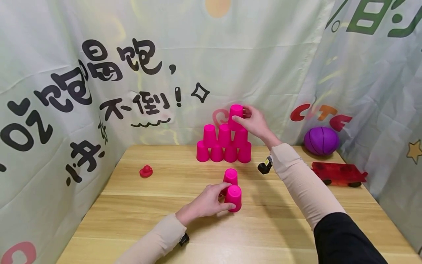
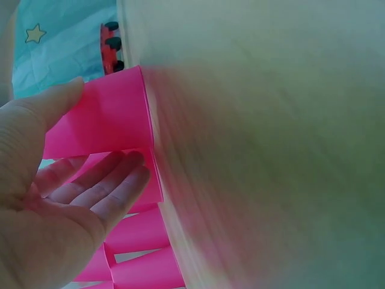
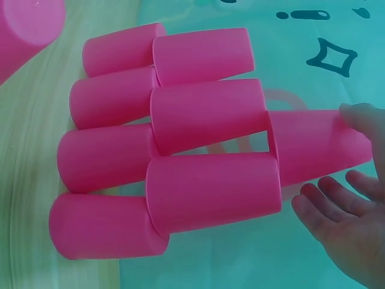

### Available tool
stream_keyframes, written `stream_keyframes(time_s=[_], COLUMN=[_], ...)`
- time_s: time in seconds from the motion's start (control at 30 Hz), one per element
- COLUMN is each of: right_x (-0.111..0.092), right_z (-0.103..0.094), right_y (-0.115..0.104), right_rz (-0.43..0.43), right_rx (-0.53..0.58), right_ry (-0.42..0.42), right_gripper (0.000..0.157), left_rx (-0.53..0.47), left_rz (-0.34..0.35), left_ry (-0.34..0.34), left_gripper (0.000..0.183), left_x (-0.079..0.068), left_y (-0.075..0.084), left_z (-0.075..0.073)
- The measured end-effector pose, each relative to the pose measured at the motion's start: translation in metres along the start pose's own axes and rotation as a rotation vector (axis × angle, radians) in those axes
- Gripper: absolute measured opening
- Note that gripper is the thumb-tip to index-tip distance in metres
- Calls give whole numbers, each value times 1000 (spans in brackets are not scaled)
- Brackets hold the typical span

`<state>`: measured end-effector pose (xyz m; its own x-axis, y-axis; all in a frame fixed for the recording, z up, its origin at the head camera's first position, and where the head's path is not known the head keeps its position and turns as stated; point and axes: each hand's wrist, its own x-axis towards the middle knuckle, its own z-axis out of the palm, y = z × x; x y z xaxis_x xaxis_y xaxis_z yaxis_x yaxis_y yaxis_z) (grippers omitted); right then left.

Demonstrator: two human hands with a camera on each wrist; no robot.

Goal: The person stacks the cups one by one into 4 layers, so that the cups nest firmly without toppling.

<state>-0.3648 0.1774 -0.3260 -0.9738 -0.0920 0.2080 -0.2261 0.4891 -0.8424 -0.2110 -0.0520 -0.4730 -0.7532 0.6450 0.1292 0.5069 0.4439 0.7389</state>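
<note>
Upside-down pink cups (image 1: 209, 136) form a stack at the back of the table, a row of several at the bottom and three above. On the second row's right part stands one more pink cup (image 3: 319, 144), pinched between the thumb and fingers of my right hand (image 1: 253, 121). Nearer to me, two upside-down pink cups stand on the table, one behind the other. My left hand (image 1: 206, 201) holds the front cup (image 2: 99, 114) from its left side, thumb on the near face. The rear cup (image 1: 230, 176) is partly hidden behind it.
At the left of the wooden table (image 1: 132, 220) lies a small red hat-shaped object (image 1: 146, 171). A purple ball (image 1: 321, 141) and a red toy car (image 1: 339, 174) are at the right. Printed cloth (image 1: 257, 66) hangs behind the table and on both sides.
</note>
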Motion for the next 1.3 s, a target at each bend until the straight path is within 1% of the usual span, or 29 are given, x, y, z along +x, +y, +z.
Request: stream_keyframes(time_s=[0.17,0.27,0.43,0.6,0.73,0.93,1.1,1.23,1.3], right_x=[-9,-17,-34,-54,-69,-85,-95,-101,-105], right_z=[-7,-10,-13,-14,-12,-5,4,11,15], right_y=[1,3,12,21,27,36,41,46,49], right_rz=[5,-9,-35,-46,-48,-45,-58,-63,-65], right_rx=[14,9,-20,-38,-48,-45,-44,-35,-30], right_ry=[35,59,68,58,35,-7,-32,-52,-61], right_gripper=[78,78,77,75,74,71,69,68,68], left_rx=[0,9,5,-7,-13,-11,25,29,28], left_rz=[-17,-30,-28,-19,-8,41,68,91,91], left_ry=[-5,6,49,112,161,231,289,330,348], left_gripper=[55,56,58,61,61,59,56,56,56], left_x=[-1,-5,-12,-13,-11,-4,5,13,18], left_y=[0,1,0,0,2,3,5,6,7], left_z=[-2,-7,-22,-42,-55,-72,-83,-91,-95])
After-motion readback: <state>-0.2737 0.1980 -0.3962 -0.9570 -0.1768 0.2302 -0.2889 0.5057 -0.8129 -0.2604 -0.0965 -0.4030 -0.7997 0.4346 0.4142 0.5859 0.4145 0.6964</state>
